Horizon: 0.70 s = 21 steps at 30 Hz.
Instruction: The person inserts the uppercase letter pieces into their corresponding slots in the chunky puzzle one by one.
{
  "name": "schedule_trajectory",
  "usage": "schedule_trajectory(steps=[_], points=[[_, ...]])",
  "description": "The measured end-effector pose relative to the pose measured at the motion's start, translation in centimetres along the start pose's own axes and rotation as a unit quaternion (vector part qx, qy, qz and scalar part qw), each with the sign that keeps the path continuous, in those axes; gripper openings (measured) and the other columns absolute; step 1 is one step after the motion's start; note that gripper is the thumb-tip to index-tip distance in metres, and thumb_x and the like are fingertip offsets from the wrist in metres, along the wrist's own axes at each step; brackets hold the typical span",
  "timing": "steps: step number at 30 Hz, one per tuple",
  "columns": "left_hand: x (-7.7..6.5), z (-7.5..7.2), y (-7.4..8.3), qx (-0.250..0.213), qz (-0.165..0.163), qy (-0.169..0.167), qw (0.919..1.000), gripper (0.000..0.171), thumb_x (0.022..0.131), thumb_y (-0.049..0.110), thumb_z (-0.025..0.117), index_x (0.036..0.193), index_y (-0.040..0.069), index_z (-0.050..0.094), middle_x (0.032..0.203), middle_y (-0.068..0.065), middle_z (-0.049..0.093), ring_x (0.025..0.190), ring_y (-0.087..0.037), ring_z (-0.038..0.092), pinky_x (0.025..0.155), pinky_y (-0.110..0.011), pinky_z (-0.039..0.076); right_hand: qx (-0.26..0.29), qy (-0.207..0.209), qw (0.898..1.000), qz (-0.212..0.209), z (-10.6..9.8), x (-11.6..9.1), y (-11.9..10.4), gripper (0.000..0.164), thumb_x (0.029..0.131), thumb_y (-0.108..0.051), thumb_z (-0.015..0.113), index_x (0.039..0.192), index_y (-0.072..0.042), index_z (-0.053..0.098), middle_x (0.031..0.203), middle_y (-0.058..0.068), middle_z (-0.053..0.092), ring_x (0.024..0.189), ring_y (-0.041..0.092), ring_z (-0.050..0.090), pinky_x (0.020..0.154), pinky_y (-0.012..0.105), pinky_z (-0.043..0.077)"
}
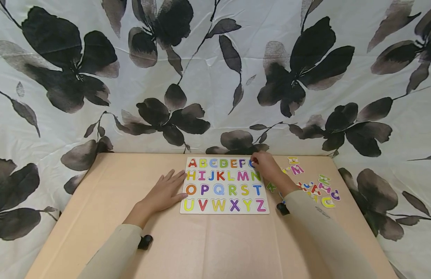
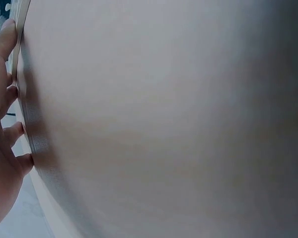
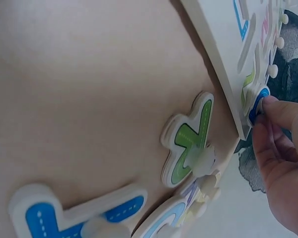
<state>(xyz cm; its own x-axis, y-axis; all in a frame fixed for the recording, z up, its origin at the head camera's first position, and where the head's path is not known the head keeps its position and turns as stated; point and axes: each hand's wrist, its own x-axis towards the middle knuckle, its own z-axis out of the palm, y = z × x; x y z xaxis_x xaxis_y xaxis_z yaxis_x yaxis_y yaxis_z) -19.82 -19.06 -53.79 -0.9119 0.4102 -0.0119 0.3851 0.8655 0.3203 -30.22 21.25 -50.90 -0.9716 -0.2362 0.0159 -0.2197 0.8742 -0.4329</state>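
A white alphabet puzzle board with rows of coloured letters lies near the table's far edge. My left hand rests at its left edge, fingers spread and fairly straight; the left wrist view shows the fingertips down at the tabletop and the thumb at the board's side. At the board's top right corner my right hand pinches a blue letter piece between thumb and fingers, over the end of the A to F row. Knobbed letters A to F stand in that row, the A leftmost.
Loose letter pieces lie scattered right of the board, among them a pink M, a yellow U and a green piece close beside the board. Floral cloth hangs behind the tan table.
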Motion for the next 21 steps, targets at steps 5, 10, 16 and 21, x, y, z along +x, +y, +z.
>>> schedule_trajectory(steps=[5, 10, 16, 21], points=[[0.0, 0.0, 0.0, 0.001, 0.001, 0.000, 1.0000, 0.082, 0.098, 0.054, 0.063, 0.163, 0.014, 0.034, 0.169, -0.006, 0.032, 0.158, -0.043, 0.019, 0.124, -0.069, 0.017, -0.009, -0.010, 1.000, 0.004, 0.2, 0.1, -0.2, 0.017, 0.100, -0.011, 0.068, 0.115, -0.004, 0.073, 0.107, 0.012, 0.063, 0.094, 0.024, 0.057, 0.087, 0.037, 0.058], [0.0, -0.1, 0.1, -0.002, 0.000, 0.000, 1.0000, 0.082, 0.098, 0.055, 0.063, 0.162, 0.013, 0.034, 0.169, -0.006, 0.032, 0.158, -0.043, 0.020, 0.124, -0.069, 0.018, -0.009, -0.012, 1.000, 0.006, 0.4, 0.1, -0.4, 0.019, 0.101, -0.009, 0.067, 0.118, -0.004, 0.073, 0.110, 0.013, 0.063, 0.097, 0.025, 0.058, 0.090, 0.039, 0.059], [0.1, -0.1, 0.0, 0.001, 0.000, -0.001, 1.0000, 0.081, 0.098, 0.055, 0.063, 0.162, 0.014, 0.034, 0.169, -0.006, 0.032, 0.158, -0.043, 0.020, 0.123, -0.070, 0.018, 0.005, -0.007, 1.000, 0.001, 0.5, -0.2, -0.2, 0.023, 0.102, -0.011, 0.065, 0.124, -0.006, 0.070, 0.115, 0.013, 0.062, 0.100, 0.026, 0.059, 0.096, 0.040, 0.058], [0.2, 0.0, 0.0, 0.002, -0.002, -0.004, 1.0000, 0.082, 0.098, 0.056, 0.062, 0.163, 0.015, 0.033, 0.170, -0.005, 0.031, 0.158, -0.043, 0.019, 0.124, -0.069, 0.017, 0.031, 0.008, 0.999, -0.008, -0.2, -1.0, 0.5, 0.026, 0.102, -0.010, 0.066, 0.127, -0.005, 0.067, 0.118, 0.013, 0.062, 0.103, 0.027, 0.062, 0.096, 0.042, 0.058]])
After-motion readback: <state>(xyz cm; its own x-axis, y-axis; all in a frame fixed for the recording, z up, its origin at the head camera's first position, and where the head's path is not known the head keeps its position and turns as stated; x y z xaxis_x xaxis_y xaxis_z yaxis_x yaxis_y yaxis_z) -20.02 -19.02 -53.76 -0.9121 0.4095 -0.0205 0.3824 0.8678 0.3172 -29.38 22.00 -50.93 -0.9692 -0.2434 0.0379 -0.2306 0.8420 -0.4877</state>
